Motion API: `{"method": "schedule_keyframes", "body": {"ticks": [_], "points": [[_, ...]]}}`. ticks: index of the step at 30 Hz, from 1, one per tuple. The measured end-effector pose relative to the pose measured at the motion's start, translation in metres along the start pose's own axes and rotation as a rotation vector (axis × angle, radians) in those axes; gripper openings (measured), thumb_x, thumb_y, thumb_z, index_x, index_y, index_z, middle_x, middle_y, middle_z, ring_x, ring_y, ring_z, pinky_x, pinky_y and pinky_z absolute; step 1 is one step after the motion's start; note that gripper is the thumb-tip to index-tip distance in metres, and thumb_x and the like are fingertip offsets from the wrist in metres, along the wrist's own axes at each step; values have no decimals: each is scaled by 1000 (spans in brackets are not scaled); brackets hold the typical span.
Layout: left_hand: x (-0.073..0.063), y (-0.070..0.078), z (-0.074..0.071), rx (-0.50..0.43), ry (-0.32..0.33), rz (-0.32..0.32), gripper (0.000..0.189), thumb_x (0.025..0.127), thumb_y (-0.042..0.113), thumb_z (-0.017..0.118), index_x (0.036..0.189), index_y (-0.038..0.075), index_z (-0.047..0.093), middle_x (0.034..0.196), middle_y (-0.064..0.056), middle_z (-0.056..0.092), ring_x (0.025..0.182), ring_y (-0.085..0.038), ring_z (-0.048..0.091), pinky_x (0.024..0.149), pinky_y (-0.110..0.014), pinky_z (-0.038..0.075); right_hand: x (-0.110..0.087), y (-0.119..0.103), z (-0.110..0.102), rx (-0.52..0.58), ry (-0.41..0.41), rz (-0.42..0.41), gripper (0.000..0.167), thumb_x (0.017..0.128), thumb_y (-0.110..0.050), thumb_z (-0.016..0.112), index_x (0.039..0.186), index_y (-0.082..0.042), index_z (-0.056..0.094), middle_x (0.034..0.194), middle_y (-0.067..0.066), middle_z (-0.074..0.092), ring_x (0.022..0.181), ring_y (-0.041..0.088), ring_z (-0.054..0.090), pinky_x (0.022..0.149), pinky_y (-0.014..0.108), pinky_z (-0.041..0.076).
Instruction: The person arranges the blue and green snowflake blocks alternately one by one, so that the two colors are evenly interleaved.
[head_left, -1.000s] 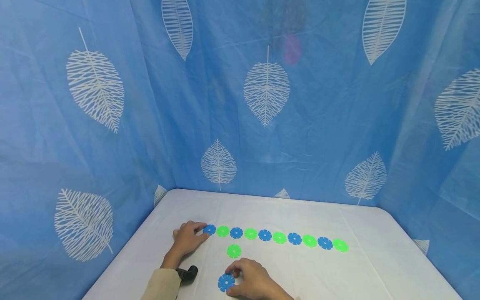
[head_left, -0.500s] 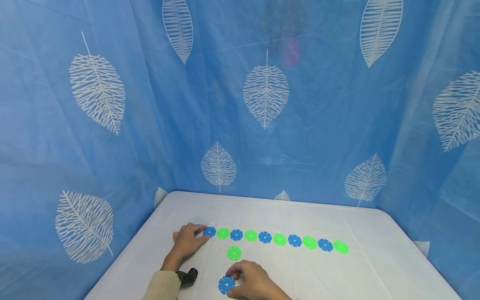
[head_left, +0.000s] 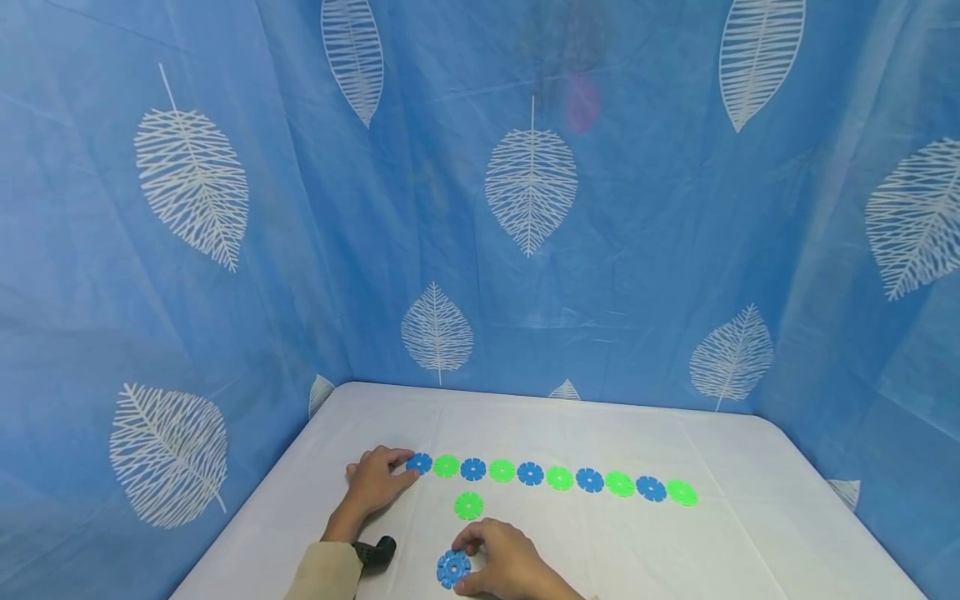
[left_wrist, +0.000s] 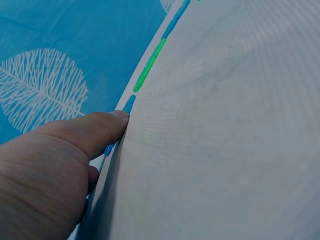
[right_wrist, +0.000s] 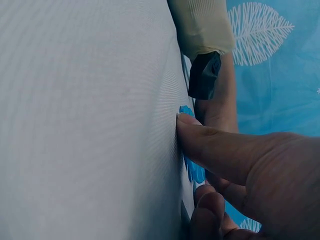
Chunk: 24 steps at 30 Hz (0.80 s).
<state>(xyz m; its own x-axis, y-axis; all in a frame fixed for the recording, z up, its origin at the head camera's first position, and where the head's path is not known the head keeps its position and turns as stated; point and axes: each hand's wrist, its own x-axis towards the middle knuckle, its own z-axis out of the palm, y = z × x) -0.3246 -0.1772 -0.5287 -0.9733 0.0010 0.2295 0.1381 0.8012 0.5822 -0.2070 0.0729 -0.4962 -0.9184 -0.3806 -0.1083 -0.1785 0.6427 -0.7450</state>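
Observation:
At the left end of a row of flat, notched discs lies a blue snowflake disc (head_left: 419, 464), its edge between the thumb and forefinger of my left hand (head_left: 375, 481). In the left wrist view the thumb (left_wrist: 107, 127) rests on that disc's rim. Nearer the front, my right hand (head_left: 504, 560) pinches another blue snowflake disc (head_left: 453, 569) by its right side. The right wrist view shows the thumb (right_wrist: 210, 145) against this blue disc (right_wrist: 197, 172), low at the tabletop. A single green snowflake disc (head_left: 468, 506) lies between the row and my right hand.
The row continues rightward with green and blue discs alternating, from a green disc (head_left: 446, 466) to the last green disc (head_left: 682, 492). They lie on a white-covered table (head_left: 637, 542). A blue curtain (head_left: 637, 292) with white leaves surrounds the table's back and sides.
Both hands keep their places. The blue disc at my right hand shows a slightly different notch pattern and lighter marks than before; the row and the loose green disc have not moved.

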Motion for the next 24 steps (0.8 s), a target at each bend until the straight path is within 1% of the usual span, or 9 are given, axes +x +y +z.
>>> {"method": "schedule_keyframes", "body": {"ticks": [5, 10, 11, 14, 18, 24], "points": [[1, -3, 1, 6, 3, 2, 34, 82, 37, 79, 114, 25, 75, 104, 1, 68, 99, -20, 56, 83, -46, 26, 1, 1, 2, 12, -6, 4, 35, 70, -24, 90, 97, -31, 69, 88, -15, 63, 86, 7, 58, 92, 52, 49], [2, -4, 3, 5, 3, 6, 34, 82, 38, 80, 113, 25, 76, 102, 2, 68, 98, -19, 56, 82, -46, 26, 2, 3, 3, 24, -16, -33, 37, 70, -23, 90, 98, -32, 68, 88, -16, 63, 85, 5, 58, 91, 51, 50], [2, -5, 3, 5, 3, 10, 35, 82, 38, 80, 113, 25, 76, 102, 2, 68, 98, -19, 56, 82, -47, 26, 2, 4, 3, 25, -20, -41, 37, 70, -22, 90, 98, -33, 68, 88, -16, 64, 85, 4, 58, 90, 50, 51], [2, -4, 2, 4, 5, 18, 35, 82, 37, 80, 113, 24, 76, 103, 1, 69, 99, -20, 57, 82, -48, 26, 2, 6, 2, 34, -35, -67, 37, 71, -22, 89, 100, -32, 69, 88, -15, 64, 82, 4, 58, 83, 40, 53], [1, -4, 1, 12, 7, 20, 35, 82, 37, 79, 114, 24, 76, 104, 1, 69, 99, -20, 56, 81, -47, 26, 2, 7, 0, 42, -53, -85, 37, 72, -21, 89, 101, -32, 69, 87, -14, 66, 77, 5, 57, 73, 30, 50], [1, -4, 1, 17, 9, 23, 35, 82, 37, 79, 114, 24, 75, 104, 1, 68, 99, -20, 56, 80, -46, 27, 3, 6, -2, 96, -64, -104, 35, 72, -19, 89, 101, -29, 71, 83, -12, 68, 76, 4, 61, 75, 29, 53]]}}
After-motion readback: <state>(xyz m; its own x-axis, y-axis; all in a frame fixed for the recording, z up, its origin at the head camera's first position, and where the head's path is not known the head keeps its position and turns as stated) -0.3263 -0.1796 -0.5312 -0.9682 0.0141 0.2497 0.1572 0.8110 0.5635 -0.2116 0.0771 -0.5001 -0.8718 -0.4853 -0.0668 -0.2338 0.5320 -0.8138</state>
